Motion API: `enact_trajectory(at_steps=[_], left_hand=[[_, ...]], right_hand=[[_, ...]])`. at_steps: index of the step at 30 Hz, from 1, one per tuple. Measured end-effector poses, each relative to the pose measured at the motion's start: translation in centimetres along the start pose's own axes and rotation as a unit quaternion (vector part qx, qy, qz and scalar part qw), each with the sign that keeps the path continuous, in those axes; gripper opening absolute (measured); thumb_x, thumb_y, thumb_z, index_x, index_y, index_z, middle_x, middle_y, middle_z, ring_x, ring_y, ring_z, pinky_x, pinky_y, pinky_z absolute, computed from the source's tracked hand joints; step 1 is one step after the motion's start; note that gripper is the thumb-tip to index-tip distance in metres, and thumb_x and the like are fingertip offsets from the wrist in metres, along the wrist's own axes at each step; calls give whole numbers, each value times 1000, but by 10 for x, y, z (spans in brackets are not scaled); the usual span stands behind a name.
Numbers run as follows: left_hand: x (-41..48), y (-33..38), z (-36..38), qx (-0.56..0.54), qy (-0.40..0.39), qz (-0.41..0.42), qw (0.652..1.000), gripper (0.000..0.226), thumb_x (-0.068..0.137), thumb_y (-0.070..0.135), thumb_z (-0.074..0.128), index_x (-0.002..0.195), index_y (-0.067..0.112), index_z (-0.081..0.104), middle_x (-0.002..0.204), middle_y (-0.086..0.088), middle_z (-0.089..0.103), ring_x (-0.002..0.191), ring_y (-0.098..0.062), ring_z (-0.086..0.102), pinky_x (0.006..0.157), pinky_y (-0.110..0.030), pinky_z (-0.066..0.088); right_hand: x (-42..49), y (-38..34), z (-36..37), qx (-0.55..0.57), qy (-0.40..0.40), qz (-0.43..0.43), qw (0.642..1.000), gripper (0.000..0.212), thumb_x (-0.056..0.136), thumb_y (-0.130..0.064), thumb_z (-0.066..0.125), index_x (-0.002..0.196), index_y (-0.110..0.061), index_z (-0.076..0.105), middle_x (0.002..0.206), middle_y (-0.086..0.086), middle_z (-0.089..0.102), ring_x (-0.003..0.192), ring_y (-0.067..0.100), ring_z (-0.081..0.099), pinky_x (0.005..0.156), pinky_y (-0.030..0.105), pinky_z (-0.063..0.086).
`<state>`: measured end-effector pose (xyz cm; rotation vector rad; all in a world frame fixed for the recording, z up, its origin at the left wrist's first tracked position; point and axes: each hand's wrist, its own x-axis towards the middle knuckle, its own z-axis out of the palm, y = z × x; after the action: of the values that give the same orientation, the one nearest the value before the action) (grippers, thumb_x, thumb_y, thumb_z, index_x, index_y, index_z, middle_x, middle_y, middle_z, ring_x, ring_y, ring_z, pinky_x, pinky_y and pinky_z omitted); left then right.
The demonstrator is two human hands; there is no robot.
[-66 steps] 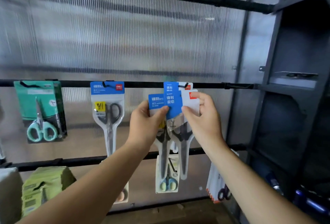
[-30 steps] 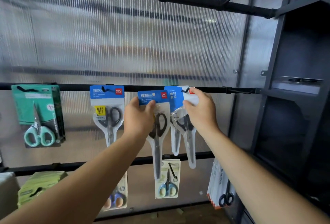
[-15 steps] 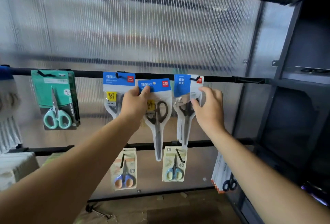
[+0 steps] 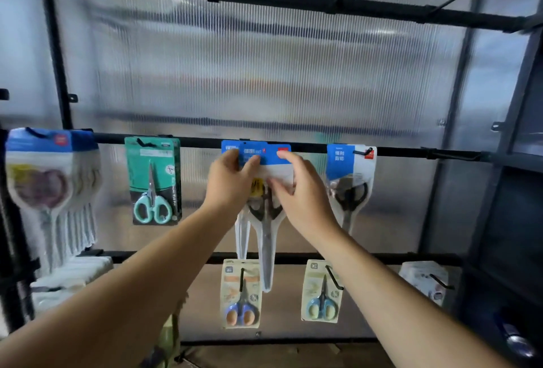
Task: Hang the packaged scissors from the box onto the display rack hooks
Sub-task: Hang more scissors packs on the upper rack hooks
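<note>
Pinching the blue-headed, clear-blistered pack of black-handled scissors (image 4: 266, 152) at the rail (image 4: 405, 152): left hand (image 4: 230, 187) and right hand (image 4: 302, 200) together.

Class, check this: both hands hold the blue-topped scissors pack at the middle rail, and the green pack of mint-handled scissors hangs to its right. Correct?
No. The head view shows the left hand and right hand holding the blue-topped scissors pack at the black middle rail, but the green pack of mint-handled scissors hangs to its left, not its right.
</note>
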<state>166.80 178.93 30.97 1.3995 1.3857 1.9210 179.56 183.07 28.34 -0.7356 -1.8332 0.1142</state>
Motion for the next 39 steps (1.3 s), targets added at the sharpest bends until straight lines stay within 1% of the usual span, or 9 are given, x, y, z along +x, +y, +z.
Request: enact_trajectory(at_steps=[2,3,5,8,12,16,23,29,39], left_hand=[[3,4,-12,30,37,40,998,24,91,21,65,111,12,56,93,1,63,79,-9,64,63,-17,54],[5,6,-17,40,51,55,996,29,90,19,66,115,14,53,94,3,60,80,-7,62,66,-19,55],[9,10,-25,60,65,75,993,36,89,19,67,121,17,49,98,3,58,85,-10,61,73,-27,56],[12,13,-29,73,70,92,991,34,91,18,66,120,20,49,92,7,57,80,-6,60,70,-25,56],[12,9,-33,73,79,110,988,25,93,16,63,112,23,49,88,12,56,72,-2,58,62,-19,52],[11,5,-33,66,74,97,990,30,92,17,64,114,27,46,86,8,57,76,-7,60,68,-27,55],[12,3,-22,83,54,98,990,16,93,16,60,107,24,57,80,9,56,64,-11,57,62,-32,52],[13,1,-27,92,62,94,989,18,93,16,60,109,23,58,81,9,58,62,-9,57,58,-27,51],[28,-7,-26,185,28,58,981,29,95,19,57,124,23,54,92,2,60,66,-11,56,56,-25,48]], right_hand=[[5,-7,7,-3,-10,-9,1000,51,92,-23,65,140,-18,47,128,2,52,109,4,48,89,2,34],[8,-10,10,-5,-11,-11,1000,52,92,-22,65,141,-17,47,127,3,51,109,4,47,87,-3,30],[13,-15,18,-1,-3,-13,1000,52,92,-21,64,141,-15,47,123,4,51,106,5,47,83,-6,27],[17,-20,26,5,6,-12,1000,54,93,-20,64,143,-14,46,120,7,51,104,5,47,83,-6,26],[11,-25,30,1,9,-20,1000,55,93,-22,63,144,-15,44,119,5,50,95,-1,43,81,-5,29],[8,-25,29,-32,20,-30,999,54,93,-21,64,144,-14,45,115,4,50,94,0,41,78,-6,28],[6,-22,23,-42,33,-5,999,53,91,-20,66,141,-11,49,108,1,47,93,3,42,77,-7,25],[7,-27,23,-40,-2,-7,999,55,94,-22,63,145,-13,44,109,-3,44,86,-4,36,76,-6,27],[16,-20,31,-68,-68,50,994,56,98,-25,56,149,-16,35,126,8,46,106,14,50,75,9,24]])
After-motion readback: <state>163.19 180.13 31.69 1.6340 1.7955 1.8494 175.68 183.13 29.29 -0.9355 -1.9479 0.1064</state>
